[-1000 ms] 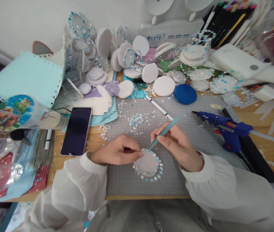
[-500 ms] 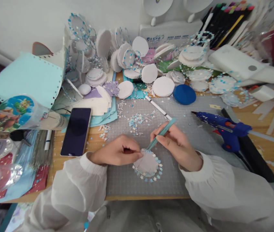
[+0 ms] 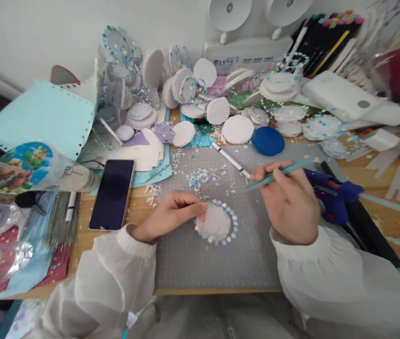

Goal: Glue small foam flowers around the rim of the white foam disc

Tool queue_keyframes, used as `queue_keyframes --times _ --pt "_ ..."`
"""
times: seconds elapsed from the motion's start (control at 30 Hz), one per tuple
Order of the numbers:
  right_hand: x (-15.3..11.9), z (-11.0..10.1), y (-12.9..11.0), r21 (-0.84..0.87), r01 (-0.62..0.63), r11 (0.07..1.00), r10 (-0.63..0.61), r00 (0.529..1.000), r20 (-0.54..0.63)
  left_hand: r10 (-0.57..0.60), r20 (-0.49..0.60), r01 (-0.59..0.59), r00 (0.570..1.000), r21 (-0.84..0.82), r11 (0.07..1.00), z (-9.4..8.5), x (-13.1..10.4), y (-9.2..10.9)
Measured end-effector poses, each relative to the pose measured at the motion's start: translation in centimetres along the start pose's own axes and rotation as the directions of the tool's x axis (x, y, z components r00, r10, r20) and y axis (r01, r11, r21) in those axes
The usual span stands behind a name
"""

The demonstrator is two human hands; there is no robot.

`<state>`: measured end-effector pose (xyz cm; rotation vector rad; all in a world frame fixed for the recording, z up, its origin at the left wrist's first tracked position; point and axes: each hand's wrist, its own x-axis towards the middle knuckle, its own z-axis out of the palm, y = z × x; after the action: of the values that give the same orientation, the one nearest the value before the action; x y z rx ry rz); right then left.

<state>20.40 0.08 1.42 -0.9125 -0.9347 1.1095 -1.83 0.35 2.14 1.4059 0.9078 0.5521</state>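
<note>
A white round disc (image 3: 217, 222), ringed with small blue and white paper flowers, tilts a little over the grey cutting mat (image 3: 186, 268). Thumb and fingers of my left hand (image 3: 179, 212) pinch its left edge. Teal tweezers (image 3: 277, 174) lie in my right hand (image 3: 290, 202), closed around them, with the tips pointing left over the mat. The right hand is apart from the disc, in front of the blue glue gun (image 3: 334, 190), partly covering it. Loose paper flowers (image 3: 200, 176) are heaped on the mat beyond the disc.
A white pen (image 3: 231, 160) and a blue round lid (image 3: 268, 141) lie behind the hands. At left are a phone (image 3: 111, 194) and a plastic cup (image 3: 27, 165). Many white discs (image 3: 238, 129) crowd the back, before a white lamp (image 3: 249, 52).
My right hand has moved right, away from the disc, carrying the tweezers, which now lie flatter. My left hand still holds the disc, which has shifted slightly up in view.
</note>
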Motion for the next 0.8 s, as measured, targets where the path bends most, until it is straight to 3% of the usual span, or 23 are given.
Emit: queue_keyframes --times 0.1,0.2,0.3,0.4,0.53,0.67,0.8 --pt "0.0 -0.1 -0.1 -0.017 0.055 0.998 -0.056 0.998 -0.013 -0.014 -0.069 0.007 0.997 -0.102 0.995 -0.2 -0.1 -0.5" --pt "-0.3 -0.1 -0.3 -0.212 0.035 0.977 -0.027 0.999 0.043 -0.010 -0.100 -0.011 0.995 -0.208 0.978 -0.4 -0.1 -1.0" --pt "-0.9 0.0 -0.3 -0.520 0.068 0.852 0.019 0.987 0.161 -0.016 -0.076 -0.006 0.997 -0.278 0.961 -0.3 0.0 -1.1" --pt "-1.6 0.2 0.0 -0.683 0.157 0.713 0.062 0.957 0.284 -0.057 -0.014 0.049 0.998 -0.329 0.943 0.0 0.0 -0.7" --pt "-2.0 0.3 0.4 -0.751 0.267 0.605 0.029 0.934 0.355 -0.092 0.056 0.106 0.994 -0.366 0.925 0.4 -0.1 -0.2" --pt "-2.1 0.5 0.3 -0.778 0.251 0.575 0.040 0.942 0.333 -0.126 0.085 0.146 0.988 -0.317 0.937 0.4 -0.1 0.2" --pt "-1.9 0.5 0.0 -0.780 0.222 0.586 0.031 0.955 0.295 -0.077 -0.095 0.061 0.993 -0.153 0.986 0.1 -0.2 0.3"
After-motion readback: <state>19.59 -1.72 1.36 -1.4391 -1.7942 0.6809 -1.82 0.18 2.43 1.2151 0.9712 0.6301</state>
